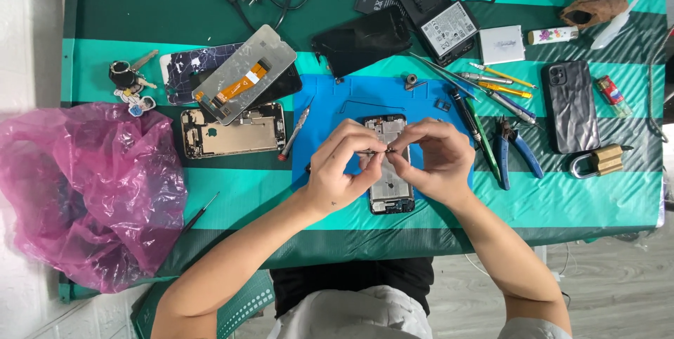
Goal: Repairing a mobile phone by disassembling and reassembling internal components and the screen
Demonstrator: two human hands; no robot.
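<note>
An opened phone frame (387,191) lies lengthwise on a blue work mat (337,107) in the middle of the green striped table. Both of my hands hover over its upper half, fingertips meeting. My left hand (342,167) pinches a thin dark tool, likely tweezers (371,151), held crosswise. My right hand (435,160) has its fingers closed at the same spot, pinching the tool's tip or a tiny part; I cannot tell which. My hands hide the middle of the phone.
A pink plastic bag (84,184) sits at the left. A bare phone chassis (232,130), a screen panel (246,72), keys (126,76), cables, a black screen (361,41), a battery (453,30), screwdrivers (502,90), blue pliers (512,149), a black case (570,104) and a padlock (600,162) surround the mat.
</note>
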